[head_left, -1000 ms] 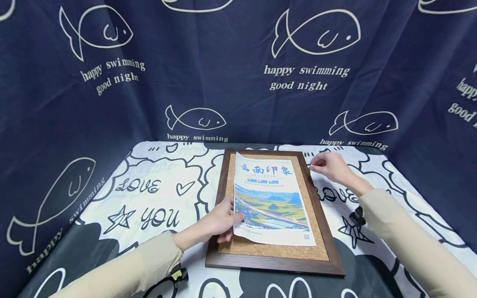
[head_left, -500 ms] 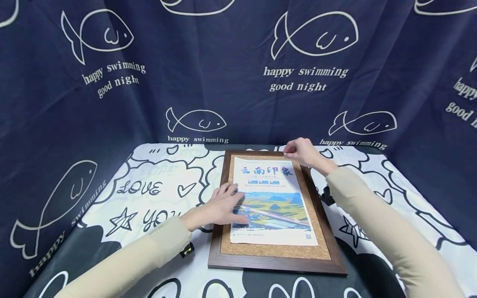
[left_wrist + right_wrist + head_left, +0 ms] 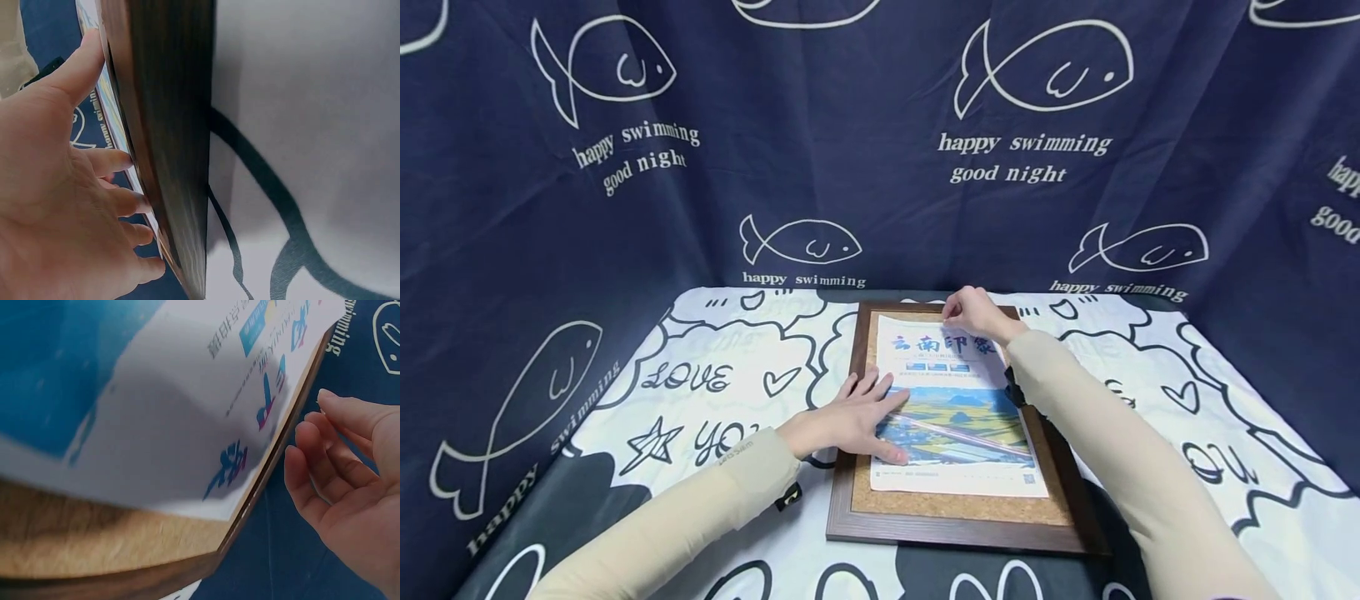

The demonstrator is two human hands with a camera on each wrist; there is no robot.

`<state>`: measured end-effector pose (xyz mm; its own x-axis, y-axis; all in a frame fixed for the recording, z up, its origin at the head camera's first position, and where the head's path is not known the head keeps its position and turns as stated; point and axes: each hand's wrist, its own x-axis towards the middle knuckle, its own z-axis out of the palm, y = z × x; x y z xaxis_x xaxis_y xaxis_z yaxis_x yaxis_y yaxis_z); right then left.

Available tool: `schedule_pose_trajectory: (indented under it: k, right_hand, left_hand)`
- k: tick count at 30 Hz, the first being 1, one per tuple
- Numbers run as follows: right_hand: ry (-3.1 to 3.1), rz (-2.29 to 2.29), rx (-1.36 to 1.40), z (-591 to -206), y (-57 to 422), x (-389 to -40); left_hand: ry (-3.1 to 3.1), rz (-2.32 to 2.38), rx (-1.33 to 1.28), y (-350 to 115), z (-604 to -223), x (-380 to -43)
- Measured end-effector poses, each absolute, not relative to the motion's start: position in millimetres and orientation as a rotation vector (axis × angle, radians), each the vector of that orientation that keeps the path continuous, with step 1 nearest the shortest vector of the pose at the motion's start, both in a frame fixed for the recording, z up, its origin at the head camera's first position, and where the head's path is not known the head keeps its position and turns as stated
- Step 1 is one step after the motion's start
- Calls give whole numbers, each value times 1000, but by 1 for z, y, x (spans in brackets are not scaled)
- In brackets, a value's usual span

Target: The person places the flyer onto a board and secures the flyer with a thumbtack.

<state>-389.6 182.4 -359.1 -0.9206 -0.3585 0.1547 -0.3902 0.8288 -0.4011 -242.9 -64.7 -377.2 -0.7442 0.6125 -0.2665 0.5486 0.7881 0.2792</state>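
Note:
A cork board (image 3: 955,507) in a dark brown wooden frame (image 3: 966,532) lies on the table. On it lies a printed poster (image 3: 958,379) with a landscape picture and blue characters. My left hand (image 3: 857,421) rests on the poster's left side with spread fingers; the left wrist view shows its fingertips (image 3: 128,203) against the sheet. Above the poster's top edge, my right hand (image 3: 976,315) has its thumb and index finger together. In the right wrist view a tiny, pin-like thing (image 3: 321,407) shows between those fingertips, too small to make out clearly.
A white cloth (image 3: 700,333) with black drawings and lettering covers the table. Behind and at both sides hangs a dark blue curtain (image 3: 887,150) with white fish outlines. A dark band (image 3: 1015,387) sits at my right wrist.
My left hand has let go of the poster's lifted left edge and now lies spread on the sheet, which has flattened. My right hand has moved left from beside the frame to the poster's top.

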Motion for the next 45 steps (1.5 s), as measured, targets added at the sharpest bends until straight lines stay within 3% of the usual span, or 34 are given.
schedule_pose_trajectory:
  k: [32, 45]
  right_hand:
    - [-3015, 698, 520, -379, 169, -402]
    - [-3054, 946, 324, -381, 170, -405]
  left_hand:
    - [2668, 209, 872, -65, -381, -244]
    - [2656, 219, 859, -63, -379, -242]
